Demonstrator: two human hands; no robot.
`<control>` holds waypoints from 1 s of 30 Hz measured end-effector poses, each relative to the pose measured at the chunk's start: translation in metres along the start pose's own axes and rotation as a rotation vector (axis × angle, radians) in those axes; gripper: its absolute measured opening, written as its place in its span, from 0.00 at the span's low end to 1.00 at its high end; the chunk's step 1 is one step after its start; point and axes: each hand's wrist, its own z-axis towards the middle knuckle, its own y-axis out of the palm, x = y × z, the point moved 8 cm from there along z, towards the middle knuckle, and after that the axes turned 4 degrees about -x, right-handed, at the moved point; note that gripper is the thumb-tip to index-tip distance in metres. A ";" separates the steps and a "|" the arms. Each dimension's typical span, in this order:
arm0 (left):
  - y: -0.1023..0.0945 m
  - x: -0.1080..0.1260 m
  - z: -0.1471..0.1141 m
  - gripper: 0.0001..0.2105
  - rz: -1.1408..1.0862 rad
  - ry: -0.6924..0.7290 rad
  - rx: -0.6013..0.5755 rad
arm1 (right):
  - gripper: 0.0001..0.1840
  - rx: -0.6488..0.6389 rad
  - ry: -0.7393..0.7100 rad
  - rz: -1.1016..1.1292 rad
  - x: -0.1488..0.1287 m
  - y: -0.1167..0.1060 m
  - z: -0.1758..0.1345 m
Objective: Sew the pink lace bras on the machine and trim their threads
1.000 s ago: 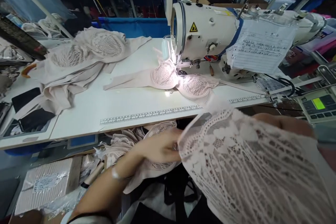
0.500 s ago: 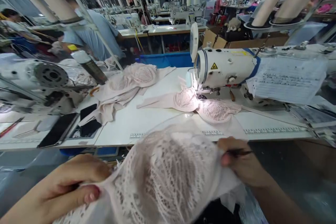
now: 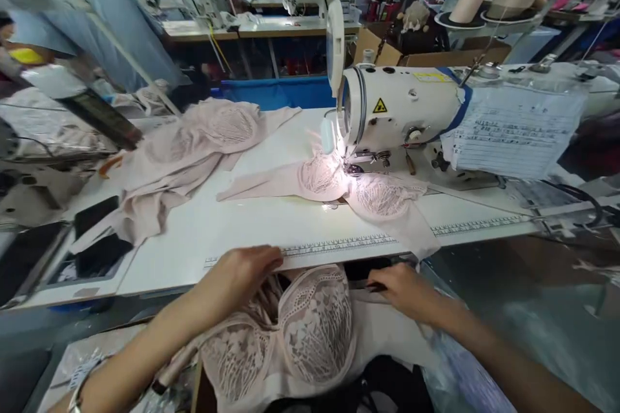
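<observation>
A pale pink lace bra point(image 3: 317, 329) lies low in front of me, below the table edge, its cups facing up. Above its left cup is my left hand point(image 3: 245, 271), back up and fingers bent together at the table edge; whatever they grip is hidden. My right hand point(image 3: 404, 287) is closed around a small dark pointed tool point(image 3: 376, 286), beside the bra's right band. On the table, another pink bra point(image 3: 382, 197) lies under the lit needle area of a white sewing machine point(image 3: 402, 103).
More pink bras point(image 3: 194, 135) are heaped on the table's left side, beside a spray can point(image 3: 92, 110) and a dark phone-like slab point(image 3: 97, 216). A printed ruler point(image 3: 349, 243) runs along the front edge. A person in blue point(image 3: 121, 32) works at the far left.
The bra that both hands held up close has been lowered below the table edge. My left hand has moved up and right, to the table edge. The view has tilted down and shifted.
</observation>
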 end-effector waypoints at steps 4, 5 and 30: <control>-0.021 0.018 0.081 0.10 0.016 0.315 0.130 | 0.17 0.349 -0.269 -0.174 -0.029 -0.088 0.012; -0.020 0.020 0.100 0.10 0.059 0.368 0.172 | 0.15 0.429 -0.215 -0.268 -0.025 -0.109 0.020; 0.022 0.016 0.188 0.13 0.453 0.415 0.091 | 0.29 0.241 -0.195 -0.477 0.052 -0.147 0.124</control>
